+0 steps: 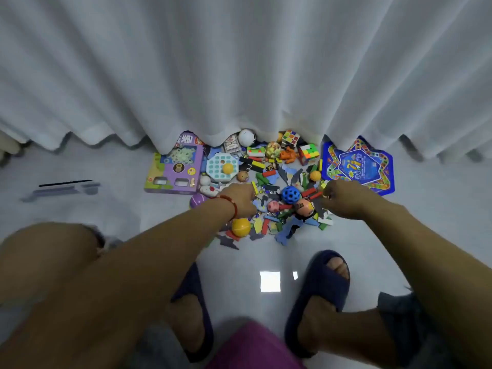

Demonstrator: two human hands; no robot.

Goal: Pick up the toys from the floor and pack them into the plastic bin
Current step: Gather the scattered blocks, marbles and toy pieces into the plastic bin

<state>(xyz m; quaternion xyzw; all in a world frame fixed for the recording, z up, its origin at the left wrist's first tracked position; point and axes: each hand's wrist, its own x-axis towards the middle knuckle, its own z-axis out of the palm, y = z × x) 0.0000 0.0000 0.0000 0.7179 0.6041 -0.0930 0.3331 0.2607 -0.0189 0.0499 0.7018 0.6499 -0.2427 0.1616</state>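
Note:
A heap of toys lies on the pale floor at the foot of a white curtain. In it are a blue holed ball (pixel 290 194), an orange ball (pixel 304 206), a yellow ball (pixel 241 227), a pink die (pixel 273 206) and several coloured blocks and foam pieces. My left hand (pixel 241 199), with a red cord at the wrist, reaches down into the heap's left side, fingers curled over small pieces. My right hand (pixel 339 198) is curled at the heap's right side, pinching something small. No plastic bin is in view.
A purple game box (pixel 174 166) lies at the left, a blue star-shaped game board (pixel 358 166) at the right. Two puzzle cubes (pixel 308 154) and a teal pop board (pixel 222 166) sit by the curtain (pixel 239 75). My feet in dark slippers (pixel 319 288) stand close below the heap.

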